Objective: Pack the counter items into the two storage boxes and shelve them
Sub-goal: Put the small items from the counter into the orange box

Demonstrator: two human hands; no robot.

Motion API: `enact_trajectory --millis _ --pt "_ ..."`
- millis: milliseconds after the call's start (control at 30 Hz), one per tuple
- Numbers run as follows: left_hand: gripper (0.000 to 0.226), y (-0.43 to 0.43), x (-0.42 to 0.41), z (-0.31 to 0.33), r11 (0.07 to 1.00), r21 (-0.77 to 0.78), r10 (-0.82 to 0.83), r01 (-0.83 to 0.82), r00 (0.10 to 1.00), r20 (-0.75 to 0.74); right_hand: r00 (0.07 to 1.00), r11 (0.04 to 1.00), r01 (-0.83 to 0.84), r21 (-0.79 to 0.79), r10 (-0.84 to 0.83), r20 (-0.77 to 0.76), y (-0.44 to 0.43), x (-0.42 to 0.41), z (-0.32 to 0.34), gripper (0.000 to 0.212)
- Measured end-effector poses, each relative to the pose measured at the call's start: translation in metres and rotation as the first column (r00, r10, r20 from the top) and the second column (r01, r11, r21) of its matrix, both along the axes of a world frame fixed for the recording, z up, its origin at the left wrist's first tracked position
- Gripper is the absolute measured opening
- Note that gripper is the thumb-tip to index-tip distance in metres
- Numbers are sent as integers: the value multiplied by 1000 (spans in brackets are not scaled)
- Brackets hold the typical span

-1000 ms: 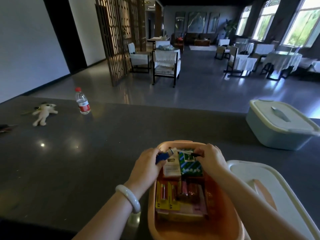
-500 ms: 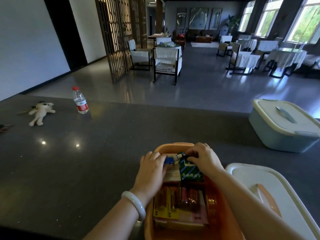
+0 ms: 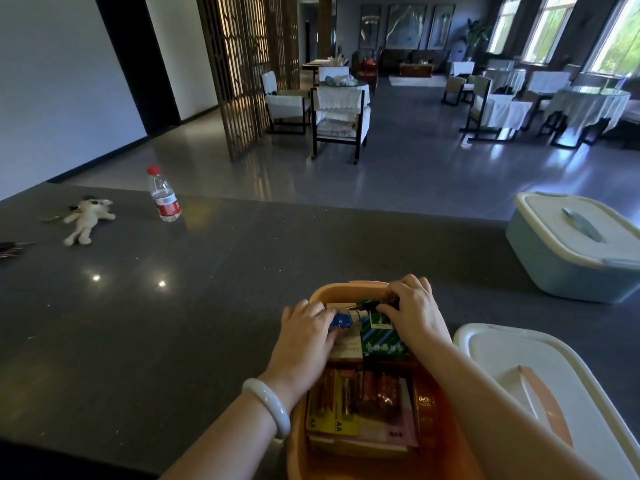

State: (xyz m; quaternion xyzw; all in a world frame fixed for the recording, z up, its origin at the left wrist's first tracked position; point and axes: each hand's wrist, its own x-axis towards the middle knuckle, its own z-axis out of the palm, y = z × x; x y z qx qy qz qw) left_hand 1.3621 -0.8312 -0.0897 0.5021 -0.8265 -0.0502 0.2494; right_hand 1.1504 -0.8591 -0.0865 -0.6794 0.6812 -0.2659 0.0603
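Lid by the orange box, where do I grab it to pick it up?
By its orange handle, from above. The lid lies flat on the counter, handle side up, and its wide rim sits low against the surface, so the edges are probably harder to get fingers under.

The dark counter point(image 3: 173, 323) is polished, speckled stone with glossy reflections, the orange box point(image 3: 316, 295), white lid point(image 3: 502, 358) and pale blue box point(image 3: 554, 275) are smooth matt plastic, the bottle point(image 3: 162, 195) clear plastic, the toy point(image 3: 85, 220) soft plush, the tube point(image 3: 346, 317) glossy.
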Motion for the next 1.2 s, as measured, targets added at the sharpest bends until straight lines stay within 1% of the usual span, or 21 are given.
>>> enact_trajectory --millis 133,233,300,367,433,500,600,700,800,933,1067,1200 --pt "32 1 0 2 1000 5 -14 14 1000 -14 999 1000 -20 -3 20 44 2 -1 1 16" --pt "34 1 1 2 999 17 -27 27 999 -34 991 998 -52 -22 54 124 6 -1 4 18" --pt "32 1 2 3 999 17 -32 33 998 -46 978 992 -123 -1 122 172 11 -2 9 23" --pt "30 2 2 5 999 14 -51 52 998 -46 956 967 -241 86 221 191 18 -1 17 31" --pt "34 4 2 8 995 34 -94 96 993 -71 931 930 -338 148 306 200 26 1 21 38" --pt "40 6 2 11 988 55 -138 145 985 -105 922 919 -370 138 345 176 30 3 22 40" --pt "34 7 3 13 981 69 -169 179 977 -126 932 931 -354 88 344 112 33 5 24 36" --pt "30 7 4 13 979 71 -176 190 970 -167 932 926 -363 101 360 45 33 5 23 37" --pt "28 7 4 12 976 77 -185 203 964 -192 928 923 -373 99 373 14 34 5 19 38" --pt "30 6 4 10 977 81 -178 196 965 -192 931 930 -364 49 365 -23 31 4 16 25" --pt "33 3 4 5 984 84 -142 159 973 -181 941 943 -333 22 334 -56 26 -11 15 18" --pt "35 0 5 0 994 70 -69 79 989 -128 964 964 -255 73 260 -63 20 -27 13 14"
